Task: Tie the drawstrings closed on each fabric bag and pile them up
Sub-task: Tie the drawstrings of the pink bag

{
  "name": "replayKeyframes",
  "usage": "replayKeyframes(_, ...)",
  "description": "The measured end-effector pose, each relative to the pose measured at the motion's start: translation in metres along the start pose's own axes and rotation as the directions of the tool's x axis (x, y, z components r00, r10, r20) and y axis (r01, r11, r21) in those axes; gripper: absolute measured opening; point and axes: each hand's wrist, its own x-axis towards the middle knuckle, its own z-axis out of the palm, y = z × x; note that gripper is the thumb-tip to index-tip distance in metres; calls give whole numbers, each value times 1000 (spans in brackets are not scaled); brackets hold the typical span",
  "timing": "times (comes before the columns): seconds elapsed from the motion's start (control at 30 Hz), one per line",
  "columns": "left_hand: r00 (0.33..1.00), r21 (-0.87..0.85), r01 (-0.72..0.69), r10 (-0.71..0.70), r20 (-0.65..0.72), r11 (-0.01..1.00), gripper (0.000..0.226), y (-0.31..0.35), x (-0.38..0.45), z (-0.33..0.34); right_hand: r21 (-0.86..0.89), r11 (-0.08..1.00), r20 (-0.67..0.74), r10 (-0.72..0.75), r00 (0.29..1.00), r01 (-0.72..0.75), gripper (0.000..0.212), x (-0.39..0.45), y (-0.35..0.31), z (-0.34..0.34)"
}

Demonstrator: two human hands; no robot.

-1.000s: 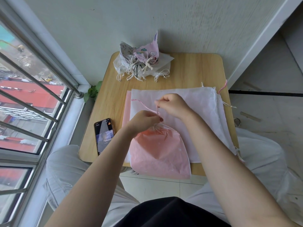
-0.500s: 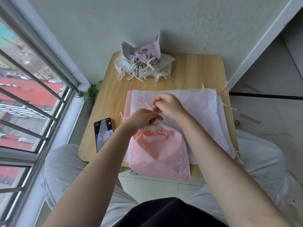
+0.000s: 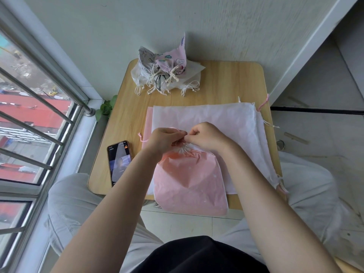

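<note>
Clearance relative to pink bag (image 3: 190, 182). Far side: white bags (image 3: 212, 117) lie flat over mid worktop (image 3: 226, 83), low, passable above. Beyond them, bare wood strip, then pile of tied bags (image 3: 165, 73) at far-left edge against wall (image 3: 197, 22); bare wood to the pile's right. Left: phone (image 3: 119, 162) flat near front-left corner, narrow bare wood btw. phone and bag. Further left, window bars (image 3: 35, 115) block reach. Right: white bags overhang worktop edge.
</note>
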Motion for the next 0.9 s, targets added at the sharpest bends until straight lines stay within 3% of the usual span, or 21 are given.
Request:
replayKeyframes(0.13,996,16,19,-20,88,1000,6,2,1,-5,19,1000,42,12,999,-13,12,-1,3,7)
replayKeyframes(0.27,994,193,-5,-16,109,981,20,4,2,-10,-5,1000,70,5,998,-5,15,-3,3,5)
replayKeyframes(0.33,995,284,-38,12,95,958,19,5,3,-10,18,1000,-11,-8,1000,8,19,-2,6,1)
replayKeyframes(0.43,991,349,-101,64,117,932,20,8,0,-9,184,983,-149,16,989,12,15,4,14,-4)
replayKeyframes(0.53,978,444,-203,165,124,872,23,7,1,-11,343,939,-11,49,999,-42,19,8,14,6)
replayKeyframes(0.63,919,608,-370,373,128,703,23,1,1,-13,411,906,68,81,994,-102,14,10,12,15)
replayKeyframes(0.7,879,660,-405,467,92,633,20,-5,-2,-12,437,890,100,95,990,-129,7,12,13,18)
replayKeyframes(0.8,856,643,-412,517,29,646,16,-12,-7,-9,449,877,197,87,977,-169,9,15,15,19)
replayKeyframes(0.9,882,573,-351,467,-64,740,15,-14,-9,-4,456,872,250,69,966,-181,12,16,18,21)
